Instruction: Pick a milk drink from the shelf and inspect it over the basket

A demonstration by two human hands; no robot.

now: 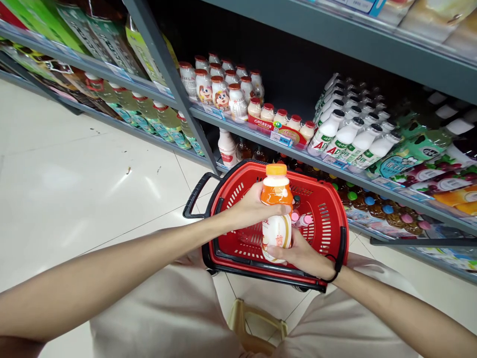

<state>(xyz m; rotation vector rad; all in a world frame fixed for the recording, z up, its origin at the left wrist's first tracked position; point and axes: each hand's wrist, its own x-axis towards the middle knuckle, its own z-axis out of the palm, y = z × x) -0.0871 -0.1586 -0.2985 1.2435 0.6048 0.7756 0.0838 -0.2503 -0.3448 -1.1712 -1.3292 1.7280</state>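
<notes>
Both hands are closed around a plastic drink bottle with an orange cap, an orange upper part and a white lower part. It is held cap-end away from me, over the red shopping basket. My left hand wraps its middle from the left. Lower down, my right hand grips the white part from the right, a dark band around that wrist. Inside the basket, partly hidden behind the bottle, lie small pink-capped bottles and something dark-topped.
Ahead stands a grey shelf with small red-capped bottles and white dark-capped bottles. The basket's black handle sticks out leftward. A pale yellow stool shows between my legs. Tiled floor spreads at left.
</notes>
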